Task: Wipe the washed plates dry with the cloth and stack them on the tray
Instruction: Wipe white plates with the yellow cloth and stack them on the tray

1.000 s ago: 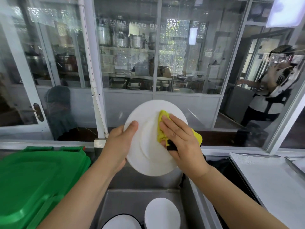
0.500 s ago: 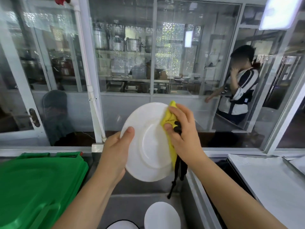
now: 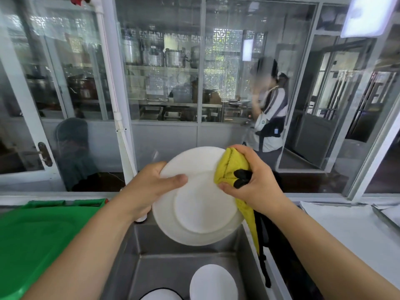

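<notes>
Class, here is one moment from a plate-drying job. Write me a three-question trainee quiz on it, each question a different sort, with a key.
1. True or false: the left hand holds the plate by its rim.
2. The yellow cloth is gripped by which hand? A left B right
3. Fill in: two more plates lie below in the ____.

Key: 1 true; 2 B; 3 sink.

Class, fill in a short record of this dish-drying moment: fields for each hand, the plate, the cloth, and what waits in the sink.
left hand: grips held plate at its left rim, thumb on its face
right hand: pinches yellow cloth over plate's right rim
held plate: white, tilted, above sink
sink: two more plates, white plate and dark-rimmed plate
beside sink: green lid
</notes>
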`<state>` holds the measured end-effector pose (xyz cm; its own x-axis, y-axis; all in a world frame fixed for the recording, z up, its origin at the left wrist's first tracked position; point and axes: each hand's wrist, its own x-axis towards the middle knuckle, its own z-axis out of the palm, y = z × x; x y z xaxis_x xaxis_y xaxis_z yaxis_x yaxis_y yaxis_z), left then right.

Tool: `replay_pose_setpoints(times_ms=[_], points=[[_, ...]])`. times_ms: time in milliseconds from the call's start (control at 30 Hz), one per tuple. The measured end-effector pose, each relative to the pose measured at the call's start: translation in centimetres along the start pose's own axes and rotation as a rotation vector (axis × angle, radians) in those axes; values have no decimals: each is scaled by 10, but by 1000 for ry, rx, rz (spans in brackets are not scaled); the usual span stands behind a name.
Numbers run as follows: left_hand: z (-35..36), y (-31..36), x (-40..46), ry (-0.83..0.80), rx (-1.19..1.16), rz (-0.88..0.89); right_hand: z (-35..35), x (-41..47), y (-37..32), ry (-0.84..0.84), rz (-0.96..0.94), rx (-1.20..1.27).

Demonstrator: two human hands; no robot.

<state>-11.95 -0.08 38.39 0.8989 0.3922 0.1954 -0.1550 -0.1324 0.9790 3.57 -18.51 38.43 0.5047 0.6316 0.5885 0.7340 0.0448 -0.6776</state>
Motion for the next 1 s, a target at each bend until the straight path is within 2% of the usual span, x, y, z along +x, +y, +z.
replay_pose_setpoints(times_ms=[133,267,367,500,667,767,833,900,1000], points=[[6,2,3,10,116,29,-5,5,-8,-66,-136,-304],[21,-1,4,42,198,28,6,18,-18,-154,-488,-726],[29,-1,1,80,134,23,11,26,-20,-153,-594,-889],[27,-4,-3,133,-5,1,7,24,-7,-131,-447,-613],[21,-14,-7,281,-157,32,18,7,17,53,-105,-127],[18,-21,-8,367,-163,51,28,-6,28,175,82,161],[18,-24,-8,344,-163,27,29,-12,33,183,149,290],[12,-24,-9,274,-177,-23,24,-13,35,152,142,303],[0,-17,-7,51,-89,-114,14,-8,30,48,103,226]])
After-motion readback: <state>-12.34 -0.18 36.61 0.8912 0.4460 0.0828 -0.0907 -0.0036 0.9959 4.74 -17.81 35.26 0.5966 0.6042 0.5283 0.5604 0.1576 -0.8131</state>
